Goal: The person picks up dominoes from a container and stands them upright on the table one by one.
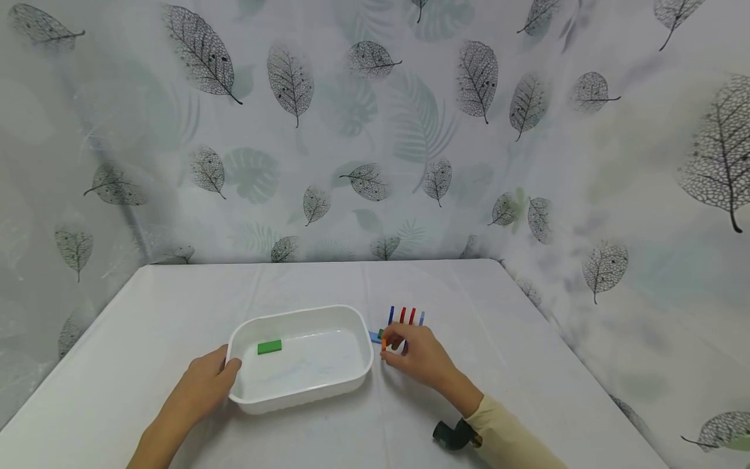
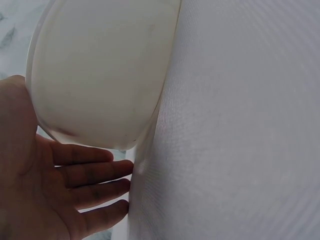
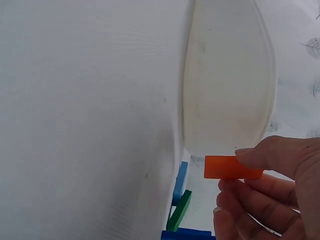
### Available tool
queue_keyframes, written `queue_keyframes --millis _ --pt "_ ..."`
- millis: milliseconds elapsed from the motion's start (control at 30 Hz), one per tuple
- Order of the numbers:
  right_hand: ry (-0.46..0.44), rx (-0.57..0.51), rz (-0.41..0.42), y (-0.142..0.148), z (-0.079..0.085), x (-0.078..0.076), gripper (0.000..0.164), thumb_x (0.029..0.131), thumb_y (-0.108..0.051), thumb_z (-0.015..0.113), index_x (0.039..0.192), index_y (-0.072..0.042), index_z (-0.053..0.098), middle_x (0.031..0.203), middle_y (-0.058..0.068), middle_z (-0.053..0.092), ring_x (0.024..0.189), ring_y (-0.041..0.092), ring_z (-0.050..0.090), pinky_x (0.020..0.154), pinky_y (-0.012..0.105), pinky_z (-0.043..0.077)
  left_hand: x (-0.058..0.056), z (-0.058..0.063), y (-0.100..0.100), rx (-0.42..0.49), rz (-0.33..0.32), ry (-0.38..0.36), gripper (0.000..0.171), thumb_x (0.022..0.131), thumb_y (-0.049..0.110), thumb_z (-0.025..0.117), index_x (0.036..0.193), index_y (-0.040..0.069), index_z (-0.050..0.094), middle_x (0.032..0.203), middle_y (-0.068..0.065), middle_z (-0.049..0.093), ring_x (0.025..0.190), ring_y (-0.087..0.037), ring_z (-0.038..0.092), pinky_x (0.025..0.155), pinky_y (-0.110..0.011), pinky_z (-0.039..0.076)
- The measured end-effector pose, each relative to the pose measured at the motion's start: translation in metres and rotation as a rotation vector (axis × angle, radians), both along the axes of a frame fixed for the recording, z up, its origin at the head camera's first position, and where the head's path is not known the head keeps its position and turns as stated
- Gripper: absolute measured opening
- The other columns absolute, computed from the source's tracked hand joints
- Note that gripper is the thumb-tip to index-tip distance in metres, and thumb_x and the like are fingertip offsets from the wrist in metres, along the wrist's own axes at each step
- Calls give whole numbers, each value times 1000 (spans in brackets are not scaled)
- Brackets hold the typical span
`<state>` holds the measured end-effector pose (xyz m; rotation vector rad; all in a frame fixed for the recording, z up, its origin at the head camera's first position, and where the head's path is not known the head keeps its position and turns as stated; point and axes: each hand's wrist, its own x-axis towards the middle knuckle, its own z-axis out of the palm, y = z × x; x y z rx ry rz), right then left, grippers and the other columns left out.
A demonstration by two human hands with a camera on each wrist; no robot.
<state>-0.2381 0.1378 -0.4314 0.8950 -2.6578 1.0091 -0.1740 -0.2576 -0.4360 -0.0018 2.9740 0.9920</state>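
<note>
A white plastic basin [image 1: 299, 389] stands on the table with a green block [image 1: 269, 347] lying inside it. My left hand [image 1: 205, 381] holds the basin's left end, thumb over the rim. In the left wrist view the fingers of the left hand [image 2: 75, 185] extend below the basin wall [image 2: 100, 75]. Just off the basin's right end, my right hand [image 1: 418, 355] pinches an orange block [image 3: 220, 167] between thumb and fingers. Beside that hand on the table lie a light blue block [image 3: 180, 182], a dark green block [image 3: 180, 210] and a dark blue block [image 3: 187, 234].
Several thin blocks stand in a row behind the right hand, among them a blue block [image 1: 391, 315] and a red block [image 1: 413, 316]. A dark strap-like object [image 1: 451, 435] is by the right sleeve [image 1: 510, 436]. Leaf-patterned sheets [image 1: 375, 130] surround the white table [image 1: 205, 286].
</note>
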Motion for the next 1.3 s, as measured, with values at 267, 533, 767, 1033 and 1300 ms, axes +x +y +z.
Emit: queue_keyframes --millis 267,533,767,1033,1300 --pt "-28 29 13 1 -7 0 21 88 -9 84 105 -8 73 92 0 72 79 12 66 68 25 57 0 1 0 1 4 -6 51 108 20 41 141 -17 47 131 -36 60 109 -44 67 88 -59 56" --pt "-45 46 7 1 -9 1 21 87 -9 85 105 -8 73 92 -5 70 78 10 65 66 25 56 1 2 0 11 6 -1 49 108 19 42 141 -16 48 131 -35 61 93 -29 64 77 -49 58" --pt "-87 64 -4 2 -11 3 21 88 -11 84 105 -10 72 93 -7 70 77 7 65 63 23 56 1 1 0 18 8 -5 49 107 19 42 141 -16 48 130 -35 62 89 -28 62 71 -43 56" --pt "-102 64 -6 2 -11 3 21 88 -11 84 105 -11 72 91 -8 70 76 7 66 62 23 55 0 0 -1 17 4 -5 50 108 20 42 141 -16 47 129 -34 62 90 -28 62 72 -45 56" --pt "-93 71 -6 2 -10 4 23 88 -12 84 107 -9 71 93 -5 71 76 9 66 62 23 55 0 1 -1 16 4 -3 49 107 20 42 140 -16 49 128 -34 63 89 -28 61 71 -44 56"
